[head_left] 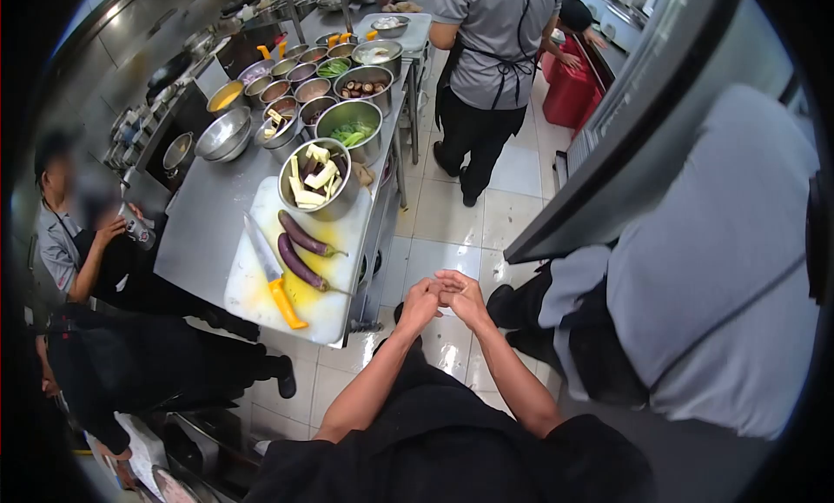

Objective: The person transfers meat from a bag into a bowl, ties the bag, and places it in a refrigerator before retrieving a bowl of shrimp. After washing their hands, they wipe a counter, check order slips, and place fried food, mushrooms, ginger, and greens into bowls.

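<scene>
My left hand (423, 300) and my right hand (463, 296) meet in front of my body, over the tiled floor. Their fingers are curled and touch each other; whatever they hold, if anything, is hidden. To their left is a white cutting board (252, 290) on the metal table. Two eggplants (302, 261) lie on it beside a knife (265, 251) with a yellow handle, its blade pointing away from me. Behind them, a steel pot (323, 209) holds cut pale and purple pieces. Neither hand touches these things.
Steel pots, one with green vegetables (352, 135), crowd the table (187, 212). A person in grey (665, 242) stands close on my right by a dark door edge (599, 164). Another person (495, 51) stands ahead; others are at left. A red bin (569, 86) is farther off.
</scene>
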Tool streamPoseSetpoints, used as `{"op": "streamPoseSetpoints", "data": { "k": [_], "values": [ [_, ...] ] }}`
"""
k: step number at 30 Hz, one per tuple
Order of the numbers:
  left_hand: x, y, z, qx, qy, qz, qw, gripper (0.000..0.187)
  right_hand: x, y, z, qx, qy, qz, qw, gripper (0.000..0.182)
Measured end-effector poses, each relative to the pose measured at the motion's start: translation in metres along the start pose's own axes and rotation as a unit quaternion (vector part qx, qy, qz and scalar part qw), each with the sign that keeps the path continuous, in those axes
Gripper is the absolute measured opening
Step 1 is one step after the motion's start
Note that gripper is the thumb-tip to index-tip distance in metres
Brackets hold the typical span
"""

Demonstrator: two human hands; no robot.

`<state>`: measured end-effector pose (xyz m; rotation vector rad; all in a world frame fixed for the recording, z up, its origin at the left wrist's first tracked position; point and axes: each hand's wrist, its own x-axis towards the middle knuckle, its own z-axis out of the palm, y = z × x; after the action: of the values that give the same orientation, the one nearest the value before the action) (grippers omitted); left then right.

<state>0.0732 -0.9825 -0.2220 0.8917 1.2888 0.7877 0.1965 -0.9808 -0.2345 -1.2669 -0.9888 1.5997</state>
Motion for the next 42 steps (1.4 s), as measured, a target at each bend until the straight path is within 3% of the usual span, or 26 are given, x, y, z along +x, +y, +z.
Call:
{"op": "streamPoseSetpoints", "data": {
  "k": [1,2,4,5,7,8,9,11,12,14,17,19,21,22,25,28,31,33,36,39,42],
  "values": [
    [0.012,0.007,-0.001,-0.003,0.034,0.016,0.999,0.023,0.020,-0.010,-0.004,-0.010,-0.002,0.002,1.000,0.043],
    [0.026,0.010,-0.004,-0.012,0.035,0.018,0.999,0.023,0.042,-0.020,-0.009,-0.076,-0.069,-0.021,0.995,0.045],
    [0.058,0.022,-0.013,0.162,0.129,0.208,0.956,0.021,0.086,-0.037,-0.018,-0.193,-0.151,-0.014,0.969,0.050],
    [0.069,0.039,-0.018,0.152,0.131,0.212,0.956,0.021,0.107,-0.042,-0.023,-0.203,-0.152,-0.015,0.967,0.050],
    [0.084,0.075,-0.028,0.199,0.103,0.153,0.963,0.021,0.148,-0.048,-0.037,-0.434,-0.141,0.004,0.890,0.057],
    [0.098,0.078,-0.031,0.161,0.098,0.171,0.967,0.018,0.167,-0.055,-0.044,-0.522,-0.130,-0.016,0.843,0.057],
    [0.105,0.092,-0.034,0.153,0.105,0.175,0.967,0.018,0.186,-0.053,-0.054,-0.529,-0.135,-0.021,0.837,0.057],
    [0.105,0.123,-0.040,0.179,0.070,0.174,0.966,0.016,0.219,-0.037,-0.077,-0.522,-0.016,0.012,0.853,0.052],
    [0.111,0.127,-0.042,0.157,0.050,0.171,0.971,0.014,0.230,-0.036,-0.081,-0.524,-0.017,0.010,0.851,0.052],
    [0.122,0.134,-0.044,0.154,0.029,0.170,0.973,0.013,0.245,-0.029,-0.090,-0.294,0.087,0.194,0.932,0.048],
    [0.137,0.150,-0.048,0.155,0.005,0.183,0.971,0.014,0.266,0.007,-0.116,-0.167,0.111,0.251,0.947,0.040],
    [0.143,0.167,-0.052,0.135,-0.023,0.142,0.980,0.015,0.277,0.041,-0.138,-0.278,0.137,0.302,0.902,0.036],
    [0.158,0.174,-0.057,0.136,-0.017,0.152,0.979,0.017,0.276,0.063,-0.157,-0.404,0.102,0.337,0.845,0.038],
    [0.165,0.179,-0.059,0.119,-0.018,0.143,0.982,0.017,0.277,0.073,-0.165,-0.397,0.098,0.332,0.850,0.038],
    [0.196,0.188,-0.063,0.097,-0.018,0.147,0.984,0.018,0.289,0.098,-0.190,-0.591,0.058,0.298,0.748,0.050],
    [0.231,0.201,-0.053,0.131,-0.002,0.132,0.982,0.016,0.318,0.093,-0.212,-0.500,0.064,0.367,0.782,0.050],
    [0.270,0.213,-0.035,0.173,-0.016,0.109,0.979,0.016,0.344,0.062,-0.227,-0.416,0.092,0.361,0.829,0.048],
    [0.302,0.213,-0.021,0.091,-0.047,0.112,0.988,0.016,0.366,0.052,-0.238,-0.399,0.132,0.350,0.837,0.043],
    [0.344,0.229,-0.004,0.154,-0.066,0.104,0.980,0.016,0.394,0.043,-0.261,-0.282,0.204,0.334,0.876,0.034],
    [0.374,0.252,0.014,0.208,-0.068,0.102,0.970,0.020,0.417,0.031,-0.281,-0.256,0.204,0.346,0.879,0.027],
    [0.395,0.277,0.029,0.353,-0.050,0.089,0.930,0.037,0.437,0.033,-0.297,-0.214,0.223,0.355,0.883,0.020]
  ]
}}
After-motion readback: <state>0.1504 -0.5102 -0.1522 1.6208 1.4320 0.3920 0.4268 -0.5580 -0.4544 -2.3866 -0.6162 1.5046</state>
